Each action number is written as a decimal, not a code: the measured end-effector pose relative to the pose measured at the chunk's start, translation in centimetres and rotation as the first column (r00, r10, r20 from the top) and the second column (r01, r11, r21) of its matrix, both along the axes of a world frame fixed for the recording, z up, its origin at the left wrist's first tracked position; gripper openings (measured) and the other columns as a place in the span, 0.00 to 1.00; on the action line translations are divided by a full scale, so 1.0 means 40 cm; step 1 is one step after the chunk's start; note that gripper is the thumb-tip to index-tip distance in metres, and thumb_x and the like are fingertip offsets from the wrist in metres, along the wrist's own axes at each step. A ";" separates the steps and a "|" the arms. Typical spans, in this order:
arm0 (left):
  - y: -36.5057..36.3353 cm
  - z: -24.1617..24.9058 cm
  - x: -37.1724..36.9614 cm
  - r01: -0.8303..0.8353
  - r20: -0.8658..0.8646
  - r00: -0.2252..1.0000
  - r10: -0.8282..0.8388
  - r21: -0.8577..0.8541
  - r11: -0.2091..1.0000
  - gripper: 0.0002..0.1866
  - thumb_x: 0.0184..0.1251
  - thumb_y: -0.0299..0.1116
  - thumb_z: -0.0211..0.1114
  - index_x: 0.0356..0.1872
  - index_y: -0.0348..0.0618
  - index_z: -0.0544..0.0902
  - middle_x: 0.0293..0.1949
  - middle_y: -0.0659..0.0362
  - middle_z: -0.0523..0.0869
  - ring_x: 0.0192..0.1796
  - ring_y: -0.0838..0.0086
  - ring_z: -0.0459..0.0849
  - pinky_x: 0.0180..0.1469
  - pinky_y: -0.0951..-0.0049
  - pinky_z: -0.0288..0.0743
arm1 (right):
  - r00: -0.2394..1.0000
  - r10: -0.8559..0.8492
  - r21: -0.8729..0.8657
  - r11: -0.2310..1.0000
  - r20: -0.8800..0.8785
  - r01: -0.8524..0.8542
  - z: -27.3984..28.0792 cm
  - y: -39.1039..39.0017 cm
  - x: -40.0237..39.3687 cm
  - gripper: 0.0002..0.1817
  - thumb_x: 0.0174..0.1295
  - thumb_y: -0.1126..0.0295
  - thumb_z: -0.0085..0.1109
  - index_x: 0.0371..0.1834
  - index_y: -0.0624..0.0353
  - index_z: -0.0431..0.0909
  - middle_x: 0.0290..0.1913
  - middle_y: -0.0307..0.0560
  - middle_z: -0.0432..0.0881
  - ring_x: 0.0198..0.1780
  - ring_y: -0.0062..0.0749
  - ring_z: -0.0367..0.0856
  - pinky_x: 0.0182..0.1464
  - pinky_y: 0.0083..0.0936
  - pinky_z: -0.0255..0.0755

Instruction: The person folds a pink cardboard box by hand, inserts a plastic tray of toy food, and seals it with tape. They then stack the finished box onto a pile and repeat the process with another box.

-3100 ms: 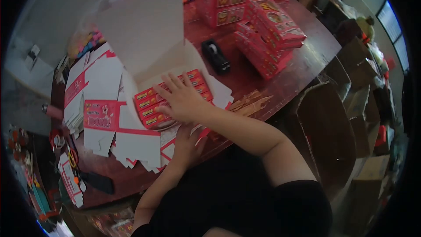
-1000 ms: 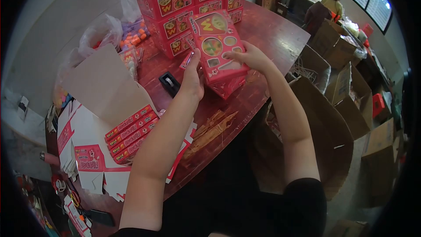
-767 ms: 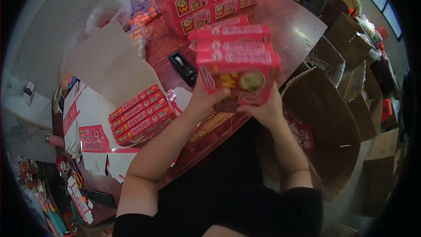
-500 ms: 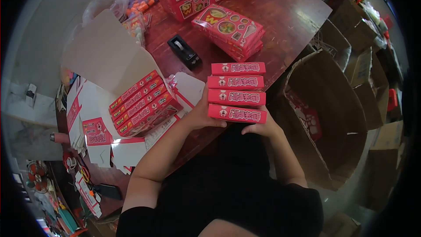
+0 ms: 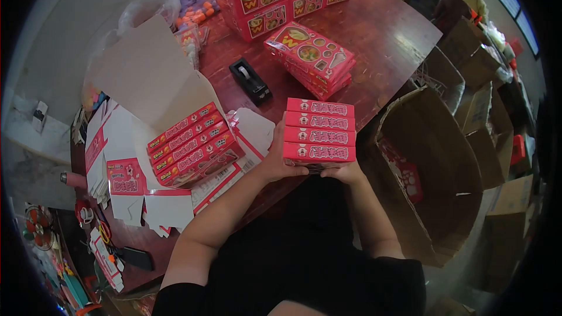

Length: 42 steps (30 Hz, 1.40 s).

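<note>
Four slim pink boxes (image 5: 319, 136) are pressed together in a row between my two hands, their printed edges facing up. My left hand (image 5: 280, 161) grips their left side, with its thumb along the near face. At the near right corner my right hand (image 5: 345, 171) holds the same boxes, its thumb close to the other one. An opened white carton (image 5: 153, 76) on the left holds several similar pink boxes (image 5: 190, 143). Beyond my hands lies a stack of pink boxes (image 5: 310, 52), with a black tape dispenser (image 5: 250, 81) to its left.
Large pink cartons (image 5: 269, 0) are piled at the back of the red table (image 5: 386, 29). Flattened cartons, scissors (image 5: 105, 232) and a black phone (image 5: 137, 258) lie at the left. A big open cardboard box (image 5: 436, 181) stands on the right. A person (image 5: 473, 0) is far off.
The four boxes, spread with gaps before, are now pushed tightly together. My hands have closed in around them, and the view has shifted slightly.
</note>
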<state>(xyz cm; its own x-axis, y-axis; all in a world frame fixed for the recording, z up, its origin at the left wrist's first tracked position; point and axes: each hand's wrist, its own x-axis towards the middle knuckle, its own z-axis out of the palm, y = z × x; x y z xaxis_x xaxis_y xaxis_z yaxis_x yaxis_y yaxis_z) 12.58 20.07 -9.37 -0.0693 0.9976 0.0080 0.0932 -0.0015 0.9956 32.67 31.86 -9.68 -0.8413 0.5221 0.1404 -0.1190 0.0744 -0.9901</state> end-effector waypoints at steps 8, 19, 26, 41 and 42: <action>0.001 -0.010 -0.018 -0.063 -0.106 0.991 0.084 0.189 0.980 0.58 0.36 0.59 0.77 0.65 0.39 0.56 0.61 0.49 0.63 0.66 0.57 0.61 0.66 0.56 0.54 | 0.988 -0.112 0.441 0.885 -0.102 0.146 0.020 0.001 0.008 0.75 0.29 0.50 0.81 0.73 0.61 0.31 0.74 0.56 0.37 0.75 0.43 0.38 0.73 0.40 0.40; -0.131 0.259 0.057 -0.085 0.054 0.996 0.076 0.179 0.980 0.70 0.35 0.52 0.81 0.69 0.40 0.33 0.67 0.46 0.56 0.66 0.62 0.64 0.65 0.61 0.60 | 0.984 -0.034 0.084 0.995 -0.176 0.049 0.167 -0.096 0.036 0.66 0.37 0.67 0.80 0.74 0.56 0.35 0.71 0.48 0.54 0.72 0.36 0.53 0.70 0.38 0.51; -0.291 0.437 -0.161 -0.297 -0.731 0.532 0.428 0.312 0.902 0.46 0.59 0.49 0.63 0.70 0.32 0.50 0.70 0.39 0.53 0.73 0.47 0.51 0.72 0.54 0.44 | 0.922 0.097 -0.021 0.993 -0.374 -0.113 0.394 -0.039 -0.099 0.40 0.39 0.70 0.77 0.61 0.58 0.69 0.62 0.47 0.72 0.65 0.40 0.67 0.66 0.41 0.60; -0.317 0.237 -0.231 -0.589 -0.828 -0.095 0.552 0.494 0.640 0.34 0.56 0.48 0.66 0.55 0.26 0.73 0.55 0.39 0.76 0.59 0.50 0.74 0.63 0.51 0.64 | 0.974 0.180 0.990 0.064 -0.137 0.127 0.589 -0.248 -0.717 0.54 0.33 0.62 0.74 0.69 0.54 0.56 0.56 0.55 0.65 0.58 0.51 0.63 0.63 0.45 0.56; -0.317 0.235 -0.231 -0.593 -0.826 -0.082 0.558 0.490 0.639 0.35 0.55 0.48 0.66 0.54 0.25 0.73 0.55 0.38 0.76 0.59 0.50 0.74 0.64 0.50 0.63 | 0.974 0.182 0.991 0.010 -0.136 0.137 0.571 -0.257 -0.732 0.50 0.38 0.63 0.71 0.69 0.54 0.56 0.55 0.56 0.65 0.58 0.50 0.64 0.62 0.46 0.55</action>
